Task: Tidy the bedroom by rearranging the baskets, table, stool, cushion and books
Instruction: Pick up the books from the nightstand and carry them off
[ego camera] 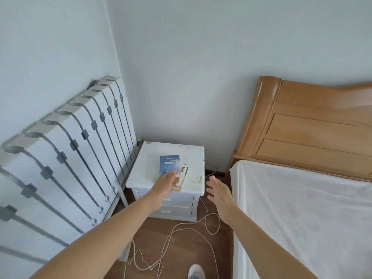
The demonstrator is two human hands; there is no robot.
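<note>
A small white bedside table with drawers stands in the corner between a radiator and a bed. On its top lies a blue book stacked over other books with white and yellow covers. My left hand reaches over the table's front edge and rests on the near end of the book stack, fingers extended. My right hand hovers open to the right of the table, palm turned left, holding nothing.
A white radiator runs along the left wall. The bed with a white sheet and wooden headboard fills the right. A loose white cord trails over the wooden floor. A shoe shows at the bottom.
</note>
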